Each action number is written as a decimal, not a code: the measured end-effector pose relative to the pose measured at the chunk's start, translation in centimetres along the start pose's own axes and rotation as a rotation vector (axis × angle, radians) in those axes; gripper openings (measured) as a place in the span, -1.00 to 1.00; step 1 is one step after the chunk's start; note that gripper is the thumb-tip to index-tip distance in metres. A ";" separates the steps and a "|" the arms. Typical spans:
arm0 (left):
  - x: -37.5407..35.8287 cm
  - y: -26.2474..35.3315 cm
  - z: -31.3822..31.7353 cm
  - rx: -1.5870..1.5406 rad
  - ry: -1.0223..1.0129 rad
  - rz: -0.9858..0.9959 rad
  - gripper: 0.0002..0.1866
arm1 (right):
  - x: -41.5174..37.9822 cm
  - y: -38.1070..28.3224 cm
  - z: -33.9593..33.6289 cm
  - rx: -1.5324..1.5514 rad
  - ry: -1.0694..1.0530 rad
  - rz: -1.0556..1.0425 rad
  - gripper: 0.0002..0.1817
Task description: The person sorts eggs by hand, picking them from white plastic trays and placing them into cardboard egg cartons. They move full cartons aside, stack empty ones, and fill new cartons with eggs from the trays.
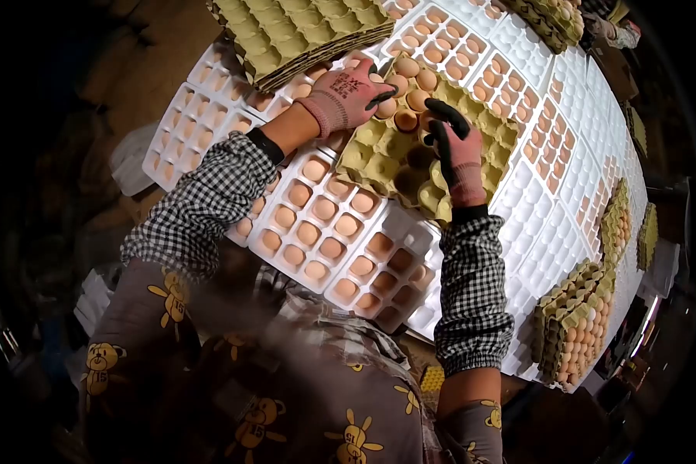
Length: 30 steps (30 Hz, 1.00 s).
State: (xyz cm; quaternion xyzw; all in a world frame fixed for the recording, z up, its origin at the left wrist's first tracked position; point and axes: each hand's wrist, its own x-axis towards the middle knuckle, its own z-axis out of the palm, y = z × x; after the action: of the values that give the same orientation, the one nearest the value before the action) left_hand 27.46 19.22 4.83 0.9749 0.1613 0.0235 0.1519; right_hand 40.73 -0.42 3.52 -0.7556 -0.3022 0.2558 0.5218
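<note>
My left hand (348, 97), in a pink glove with dark fingertips, reaches over the far left edge of a yellowish egg tray (377, 153). Its fingers curl against an egg (384, 108) among several eggs at the tray's far end. My right hand (458, 151), gloved the same way, is above the tray's right part. Its thumb and fingers are closed around another egg (427, 121), partly hidden by the dark fingertips. Many cups in the near part of this tray hold no egg. White plastic egg trays (290, 259) with brown eggs lie under and beside it.
A stack of yellowish egg trays (305, 35) stands at the far left. More stacked trays with eggs (576, 329) are on the right. White trays, some filled, cover the table toward the far right. Another person's hand (625, 35) shows at the top right.
</note>
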 end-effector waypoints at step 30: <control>-13.5 20.9 12.2 -0.700 0.093 -0.063 -0.51 | -28.8 9.8 -11.3 0.424 0.785 0.399 -0.53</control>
State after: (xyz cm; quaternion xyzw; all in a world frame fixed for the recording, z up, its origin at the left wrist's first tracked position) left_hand 22.30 -7.53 -0.39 0.8562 0.1804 0.1170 0.4697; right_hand 30.80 -31.09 0.02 -0.7152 0.1269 0.1025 0.6796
